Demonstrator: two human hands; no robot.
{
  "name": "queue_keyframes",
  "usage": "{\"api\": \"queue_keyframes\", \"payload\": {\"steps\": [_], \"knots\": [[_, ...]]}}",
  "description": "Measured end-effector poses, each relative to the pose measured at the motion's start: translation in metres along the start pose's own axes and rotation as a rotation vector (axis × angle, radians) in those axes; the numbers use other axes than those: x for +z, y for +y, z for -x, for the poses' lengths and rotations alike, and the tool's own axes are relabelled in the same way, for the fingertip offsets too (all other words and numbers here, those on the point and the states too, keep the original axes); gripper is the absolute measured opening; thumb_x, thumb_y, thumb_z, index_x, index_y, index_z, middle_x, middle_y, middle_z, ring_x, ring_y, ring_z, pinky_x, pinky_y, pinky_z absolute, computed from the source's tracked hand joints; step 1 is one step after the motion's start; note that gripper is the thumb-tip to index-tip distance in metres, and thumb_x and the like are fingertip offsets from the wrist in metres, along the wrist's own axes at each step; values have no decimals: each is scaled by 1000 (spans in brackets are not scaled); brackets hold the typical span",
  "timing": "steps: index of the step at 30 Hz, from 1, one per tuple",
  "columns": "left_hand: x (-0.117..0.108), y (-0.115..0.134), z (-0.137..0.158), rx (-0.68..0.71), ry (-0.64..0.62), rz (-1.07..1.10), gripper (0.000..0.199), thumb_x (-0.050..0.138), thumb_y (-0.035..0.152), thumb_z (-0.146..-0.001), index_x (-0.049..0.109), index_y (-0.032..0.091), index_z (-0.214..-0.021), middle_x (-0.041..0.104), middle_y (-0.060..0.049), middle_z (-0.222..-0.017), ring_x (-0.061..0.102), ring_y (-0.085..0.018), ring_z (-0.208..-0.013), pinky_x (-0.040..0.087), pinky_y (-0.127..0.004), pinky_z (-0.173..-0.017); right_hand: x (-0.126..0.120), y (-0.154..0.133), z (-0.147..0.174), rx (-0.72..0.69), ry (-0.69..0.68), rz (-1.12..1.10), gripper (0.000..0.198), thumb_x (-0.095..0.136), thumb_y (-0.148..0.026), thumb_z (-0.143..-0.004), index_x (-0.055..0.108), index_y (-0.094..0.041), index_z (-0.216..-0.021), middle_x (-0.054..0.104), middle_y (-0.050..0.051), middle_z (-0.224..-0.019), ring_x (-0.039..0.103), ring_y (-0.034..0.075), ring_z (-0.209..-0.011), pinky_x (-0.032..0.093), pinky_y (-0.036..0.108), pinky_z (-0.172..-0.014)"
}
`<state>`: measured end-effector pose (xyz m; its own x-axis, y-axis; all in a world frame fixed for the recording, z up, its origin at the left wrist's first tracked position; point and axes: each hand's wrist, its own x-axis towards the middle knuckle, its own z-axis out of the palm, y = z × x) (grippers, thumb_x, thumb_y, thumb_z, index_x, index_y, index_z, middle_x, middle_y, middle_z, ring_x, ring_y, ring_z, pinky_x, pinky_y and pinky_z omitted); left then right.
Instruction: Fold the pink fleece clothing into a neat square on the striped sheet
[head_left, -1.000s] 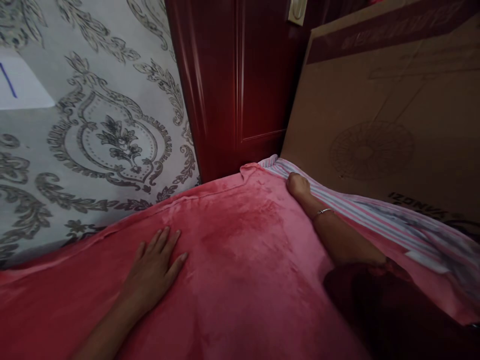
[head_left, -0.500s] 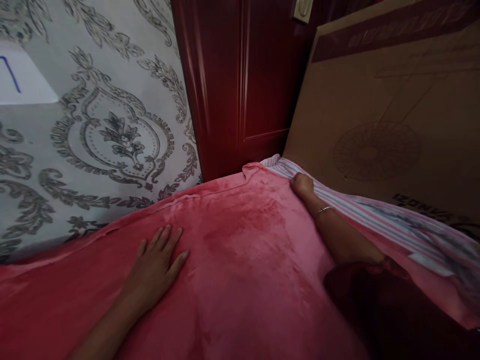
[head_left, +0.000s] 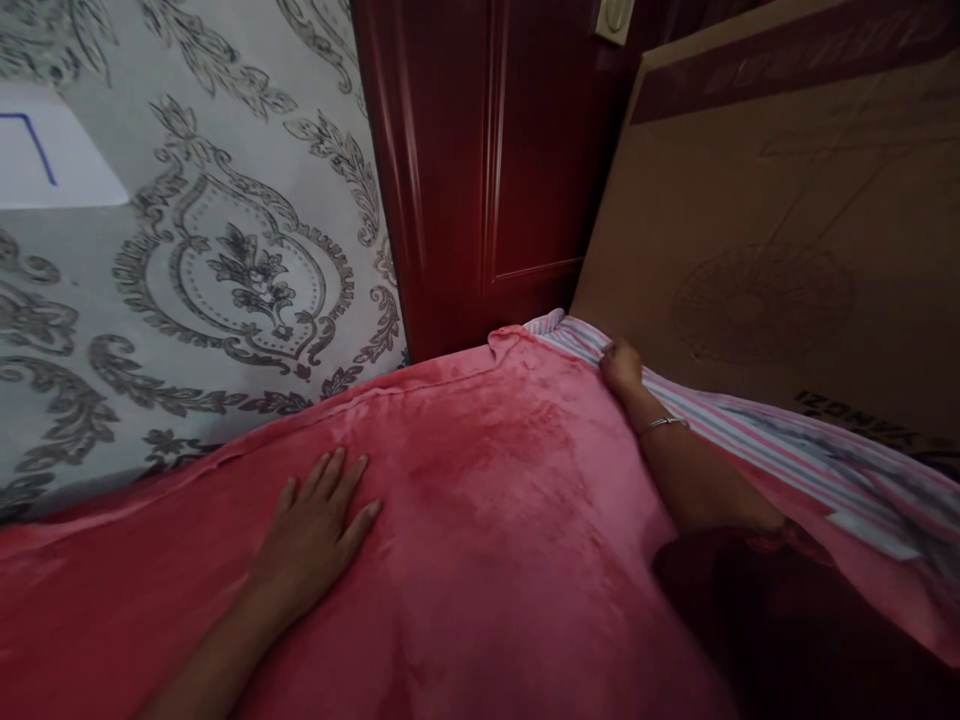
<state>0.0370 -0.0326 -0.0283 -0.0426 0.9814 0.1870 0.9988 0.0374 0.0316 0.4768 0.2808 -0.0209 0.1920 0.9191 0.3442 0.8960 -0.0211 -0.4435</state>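
A pink plush bedsheet (head_left: 480, 500) covers the surface in front of me, with light and dark patches in its pile. My left hand (head_left: 315, 530) lies flat on it at the left, fingers spread. Farther off, at the sheet's right edge, my right hand (head_left: 622, 370) is closed in a fist, gripping that edge; its fingertips are hidden. A silver bracelet circles this wrist. Beside the fist runs a striped cloth (head_left: 720, 425) in pink, white and grey. The sheet's far corner (head_left: 510, 340) is bunched up against the striped cloth.
Patterned wallpaper (head_left: 247, 270) rises along the left and far side, with a white card (head_left: 60, 150) at the upper left. A dark red door (head_left: 450, 180) stands beyond the far edge. At the right, a large cardboard box (head_left: 750, 220) leans beside the striped cloth.
My right hand has moved slightly to the right along with the sheet's edge. My left hand stays flat in the same place. The view has shifted a little.
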Motion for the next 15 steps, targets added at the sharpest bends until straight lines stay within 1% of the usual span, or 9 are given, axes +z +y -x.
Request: {"api": "queue_keyframes", "payload": {"steps": [2, 4, 6, 9, 12, 15], "knots": [[1, -1, 0, 1, -5, 0, 71, 33, 58, -95, 45, 19, -153, 36, -15, -163, 31, -37, -151, 28, -65, -118, -1, -2, 4, -7, -1, -22, 40, 30, -17, -96, 63, -9, -117, 72, 16, -104, 63, 22, -86, 45, 28, -72], [1, -1, 0, -5, -23, 1, 71, 33, 58, -95, 45, 19, -153, 37, -15, -163, 31, -37, -151, 28, -65, -118, -2, -4, 9, -42, -7, -36, 37, 32, -22, -98, 63, -12, -116, 73, 14, -104, 64, 21, -88, 44, 27, -72], [1, -2, 0, -5, -21, 0, 72, 33, 59, -94, 46, 19, -153, 37, -15, -162, 31, -38, -151, 28, -65, -118, -4, -8, 14, -83, -14, -45, 32, 40, -28, -98, 65, -13, -112, 73, 12, -104, 64, 21, -89, 43, 26, -71], [3, -3, 0, 5, 0, -1, 71, 33, 58, -95, 46, 20, -153, 38, -14, -162, 32, -37, -151, 28, -64, -118, -5, -11, 19, -156, -90, 19, 27, 53, -35, -94, 68, -15, -105, 75, 10, -102, 65, 20, -87, 42, 25, -69], [3, -3, 0, 14, -3, 6, 70, 33, 57, -95, 44, 21, -154, 37, -14, -163, 31, -36, -151, 28, -63, -118, -6, -14, 21, -200, -141, 119, 25, 54, -30, -93, 70, -16, -105, 75, 9, -105, 66, 20, -91, 42, 25, -70], [1, -1, 0, 3, -14, 9, 71, 32, 58, -95, 44, 20, -154, 37, -15, -163, 30, -37, -151, 28, -64, -118, -7, -16, 23, -215, -123, 168, 26, 51, -25, -94, 72, -17, -107, 74, 11, -113, 66, 22, -100, 43, 26, -77]]}}
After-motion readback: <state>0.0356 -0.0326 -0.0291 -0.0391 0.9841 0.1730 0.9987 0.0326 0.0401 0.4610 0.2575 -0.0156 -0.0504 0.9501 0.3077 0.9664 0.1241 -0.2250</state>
